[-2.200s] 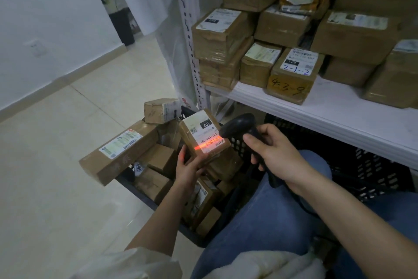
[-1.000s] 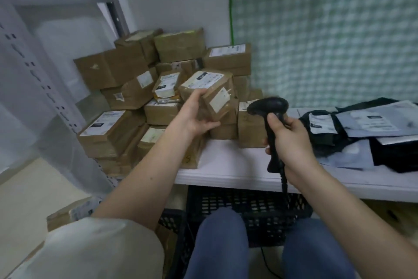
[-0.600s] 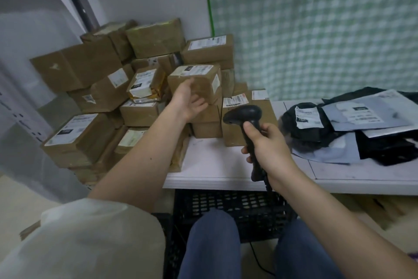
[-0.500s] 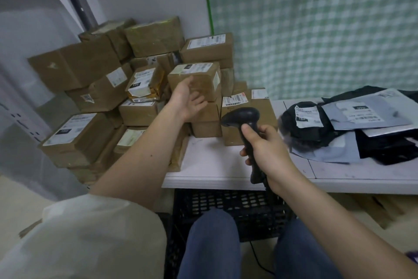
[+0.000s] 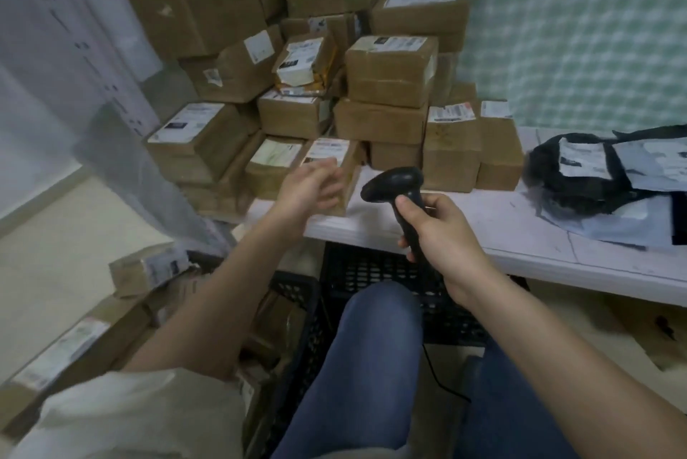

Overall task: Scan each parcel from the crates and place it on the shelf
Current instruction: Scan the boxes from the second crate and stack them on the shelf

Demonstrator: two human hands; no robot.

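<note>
Parcels (image 5: pixel 145 269) in crate (image 5: pixel 297 287), lower left, judged light, stiff, tape-slick; best gripped across opposite faces; left hand (image 5: pixel 310 185) empty, fingers loose; right hand (image 5: pixel 442 232) clamped on scanner (image 5: pixel 399 191).

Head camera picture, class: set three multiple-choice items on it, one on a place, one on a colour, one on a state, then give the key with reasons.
1. Where do the stacked cardboard parcels stand?
A. on the white shelf
B. on the floor
C. on the person's lap

2. What colour is the handheld scanner?
A. yellow
B. black
C. white

3. What is the left hand doing?
A. gripping a parcel
B. holding the scanner
C. holding nothing, fingers relaxed

Key: A, the stack rests on the white shelf; B, the scanner in the right hand is black; C, the left hand is free in front of the stack.
</note>
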